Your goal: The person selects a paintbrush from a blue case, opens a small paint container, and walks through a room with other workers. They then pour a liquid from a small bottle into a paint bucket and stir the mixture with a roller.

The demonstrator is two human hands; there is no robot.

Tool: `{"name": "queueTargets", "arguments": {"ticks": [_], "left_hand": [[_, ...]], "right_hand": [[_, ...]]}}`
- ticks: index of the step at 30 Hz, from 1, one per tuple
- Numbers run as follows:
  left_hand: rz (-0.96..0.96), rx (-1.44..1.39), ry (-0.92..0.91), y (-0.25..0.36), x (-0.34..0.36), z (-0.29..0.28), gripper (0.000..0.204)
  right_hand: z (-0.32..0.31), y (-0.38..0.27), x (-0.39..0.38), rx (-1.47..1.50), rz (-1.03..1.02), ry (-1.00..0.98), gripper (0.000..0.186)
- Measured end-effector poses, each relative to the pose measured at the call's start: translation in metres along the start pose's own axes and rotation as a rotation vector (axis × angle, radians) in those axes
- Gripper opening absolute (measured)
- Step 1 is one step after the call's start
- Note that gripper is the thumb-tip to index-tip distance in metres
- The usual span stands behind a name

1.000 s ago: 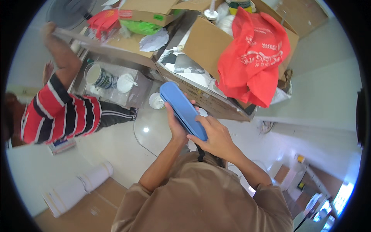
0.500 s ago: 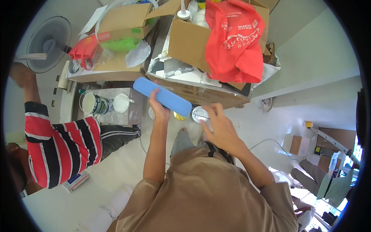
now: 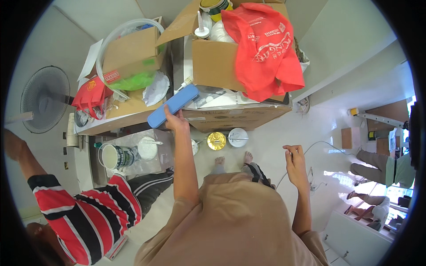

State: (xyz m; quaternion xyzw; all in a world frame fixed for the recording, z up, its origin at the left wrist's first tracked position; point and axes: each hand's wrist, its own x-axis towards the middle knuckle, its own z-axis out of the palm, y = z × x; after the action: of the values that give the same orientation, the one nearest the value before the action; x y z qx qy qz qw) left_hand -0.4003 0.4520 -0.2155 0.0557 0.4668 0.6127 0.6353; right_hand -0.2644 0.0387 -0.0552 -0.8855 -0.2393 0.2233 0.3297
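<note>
A long blue case with rounded ends (image 3: 174, 105) lies tilted in my left hand (image 3: 178, 122), whose fingers and thumb close round its underside. It is held in front of the cardboard boxes, its upper end near a white tube nozzle (image 3: 185, 83). Out to the right, my right hand (image 3: 296, 167) is raised above the floor with its fingers bent together. Something small and dark seems to show between them, too small to name. On the floor ahead of my feet stand a gold round tin (image 3: 216, 141) and a white round lid or tub (image 3: 238, 138).
Ahead, a large cardboard box (image 3: 235, 117) carries an open carton (image 3: 214, 62) and a red bag (image 3: 266, 53). To the left are a paint bucket (image 3: 113, 156), a fan (image 3: 44, 99) and a person in a striped shirt (image 3: 95, 208). A cable (image 3: 313, 145) crosses the floor at right.
My left hand has swung the blue case left, and its slant has reversed. My right hand has moved away to the right. The view has shifted, and the striped-shirt person appears lower.
</note>
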Motion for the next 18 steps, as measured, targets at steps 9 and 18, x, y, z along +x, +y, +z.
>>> {"name": "queueTargets", "arguments": {"ticks": [9, 18], "left_hand": [[0.116, 0.046, -0.063, 0.024, 0.053, 0.067, 0.051], [-0.214, 0.057, -0.138, -0.017, 0.087, 0.115, 0.057]], "right_hand": [[0.026, -0.012, -0.032, -0.034, 0.016, 0.060, 0.027], [0.029, -0.017, -0.041, -0.066, 0.150, 0.061, 0.028]]}}
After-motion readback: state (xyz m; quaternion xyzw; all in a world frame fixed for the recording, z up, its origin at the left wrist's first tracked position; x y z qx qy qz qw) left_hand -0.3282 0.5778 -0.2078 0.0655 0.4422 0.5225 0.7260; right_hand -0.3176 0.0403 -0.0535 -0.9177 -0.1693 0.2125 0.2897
